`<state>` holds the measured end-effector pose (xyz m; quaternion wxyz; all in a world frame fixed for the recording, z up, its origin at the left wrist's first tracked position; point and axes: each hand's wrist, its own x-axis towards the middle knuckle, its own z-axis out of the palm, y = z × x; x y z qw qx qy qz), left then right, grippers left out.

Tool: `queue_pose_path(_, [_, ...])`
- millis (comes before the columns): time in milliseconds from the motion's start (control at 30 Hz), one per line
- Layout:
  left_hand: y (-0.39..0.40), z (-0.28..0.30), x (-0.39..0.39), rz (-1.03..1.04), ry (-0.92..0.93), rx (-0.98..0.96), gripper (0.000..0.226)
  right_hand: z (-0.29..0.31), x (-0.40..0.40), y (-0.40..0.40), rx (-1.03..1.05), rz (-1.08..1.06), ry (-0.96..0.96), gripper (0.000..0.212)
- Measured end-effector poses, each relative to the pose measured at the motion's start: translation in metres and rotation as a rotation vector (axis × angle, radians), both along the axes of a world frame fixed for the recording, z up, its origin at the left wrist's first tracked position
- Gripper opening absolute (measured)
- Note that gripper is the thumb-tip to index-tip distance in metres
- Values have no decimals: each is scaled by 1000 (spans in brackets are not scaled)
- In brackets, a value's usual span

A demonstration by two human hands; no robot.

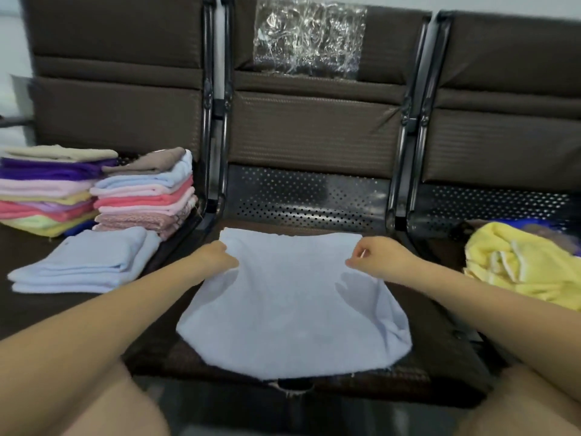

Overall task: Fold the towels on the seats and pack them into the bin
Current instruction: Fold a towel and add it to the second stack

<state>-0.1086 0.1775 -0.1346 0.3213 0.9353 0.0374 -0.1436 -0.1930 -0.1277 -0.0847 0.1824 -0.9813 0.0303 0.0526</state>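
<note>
Two stacks of folded towels (94,190) and a folded pale blue towel (85,262) sit on the left seat, the left hand (217,256) and right hand (377,259) pinch the far edge of a pale blue towel (292,309) spread on the middle seat (440,357), and a crumpled yellow towel (522,265) lies on the right.

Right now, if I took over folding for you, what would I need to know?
Left hand and right hand each pinch a far part of the pale blue towel, which lies spread on the middle seat.
Done: two stacks of folded towels and a folded pale blue towel sit on the left seat.
Left: finish folding this one, then the crumpled yellow towel on the right seat.
No bin shows in view, so nothing looks packed yet.
</note>
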Motion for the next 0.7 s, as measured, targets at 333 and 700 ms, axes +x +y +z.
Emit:
queue_pose_path(333, [35,8,-103,-113,-92,7,69,-17,-93,-25,78,-27,203,42])
queue_pose_path(700, [61,14,-144,-28,-129,-271,56,-11,-121,-57,358,-244,194,28])
